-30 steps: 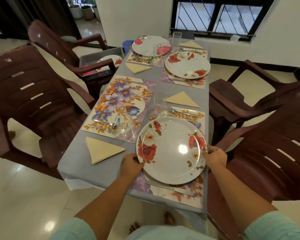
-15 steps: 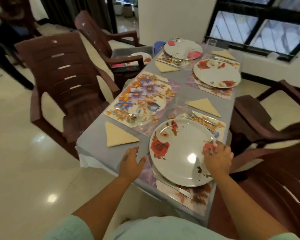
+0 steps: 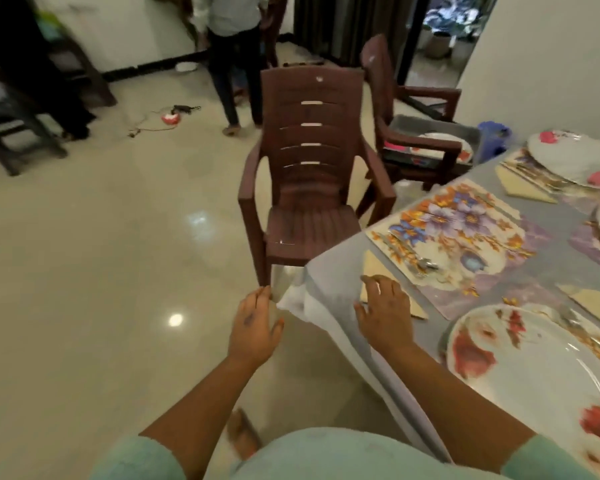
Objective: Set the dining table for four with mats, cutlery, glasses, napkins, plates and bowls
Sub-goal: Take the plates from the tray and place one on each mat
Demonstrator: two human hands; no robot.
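while both hands (image 3: 384,308) hover open, napkin (image 3: 373,268) lies flat.

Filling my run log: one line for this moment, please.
left hand: open, off table | right hand: open over napkin | near mat: no plate

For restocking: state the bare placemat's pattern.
Purple and orange flowers on the placemat, clearest in the head view.
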